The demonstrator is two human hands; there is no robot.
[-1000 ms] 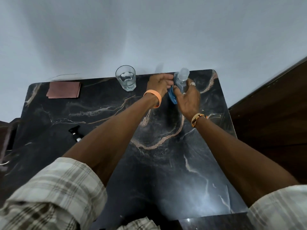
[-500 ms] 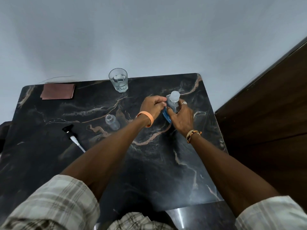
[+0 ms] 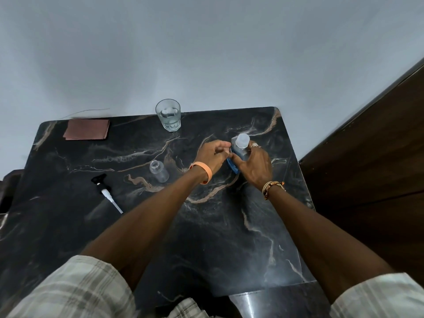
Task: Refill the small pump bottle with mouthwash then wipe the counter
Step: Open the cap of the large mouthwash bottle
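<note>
Risk: capped mouthwash bottle (image 3: 241, 145) could be tipping and spilling if its cap is jerking free.
Grip: right hand (image 3: 254, 167) is wrapping it near the counter's (image 3: 206, 237) far right corner; left hand (image 3: 212, 154) is pinching its side.
Containers: small bottle (image 3: 159, 171), open, seemingly empty, mid-counter; glass (image 3: 168, 114) holding clear liquid, far edge.

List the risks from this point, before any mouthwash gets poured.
1. The small bottle stands open and unheld beside the left forearm; a sweep of that arm could tip it.
2. Its neck looks narrow, so pouring from the mouthwash bottle in the right hand may splash the counter.
3. The pump head lies with its tube on the counter and may pick up dirt.
</note>
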